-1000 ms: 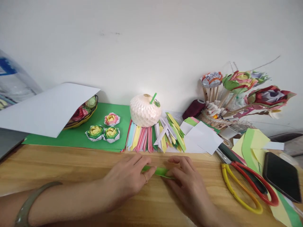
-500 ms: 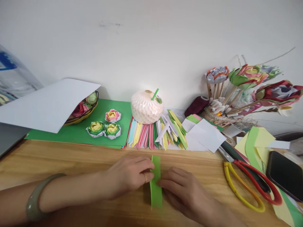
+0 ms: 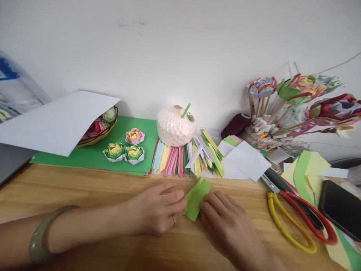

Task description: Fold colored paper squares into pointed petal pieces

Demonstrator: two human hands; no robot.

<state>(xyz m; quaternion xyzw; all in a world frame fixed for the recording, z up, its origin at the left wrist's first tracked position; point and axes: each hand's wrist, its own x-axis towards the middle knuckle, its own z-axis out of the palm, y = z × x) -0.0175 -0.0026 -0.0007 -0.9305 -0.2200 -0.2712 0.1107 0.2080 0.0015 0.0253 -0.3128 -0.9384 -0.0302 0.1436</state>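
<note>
Pinching green paper [image 3: 197, 198] over a wooden table [image 3: 135, 250], left hand [image 3: 162, 209] and right hand [image 3: 225, 218] face a pale wall [image 3: 180, 49].

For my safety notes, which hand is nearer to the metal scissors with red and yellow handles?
Right. The right hand is left of the scissors, not touching them; the left hand is farther away, beyond the bright green paper strip.

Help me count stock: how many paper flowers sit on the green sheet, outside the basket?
3: pink flower behind, left green flower and right green flower in front. The white sheet may hide more.
</note>
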